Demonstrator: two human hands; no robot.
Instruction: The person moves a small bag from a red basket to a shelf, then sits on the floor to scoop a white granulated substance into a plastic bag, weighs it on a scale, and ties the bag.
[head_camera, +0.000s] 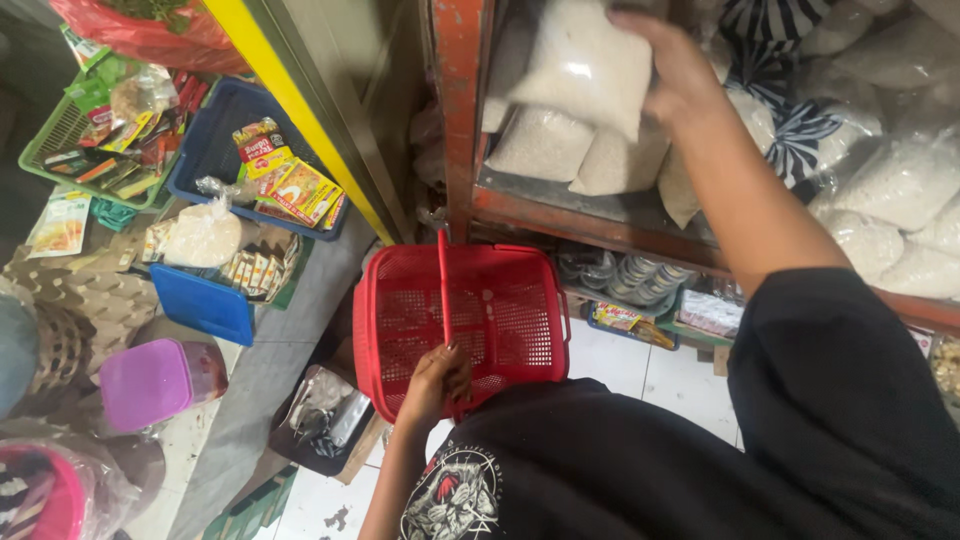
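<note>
Gripping the handle of an empty red basket (462, 318), held low in front of the orange shelf's (590, 215) front edge, left hand (437, 380) with fingers curled shut. Closing over a clear bag of white rice (580, 62) near the shelf's left post, right hand (672, 68), arm outstretched. Picking step apparently under way; lifting the bag clear and lowering it into the basket likely called for next.

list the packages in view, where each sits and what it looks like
clear bag of white grains: top shelf, under the right hand
yellow and red sachets: blue tray, left
clear knotted bag: left counter, pale contents
red basket: held by the left hand
</note>
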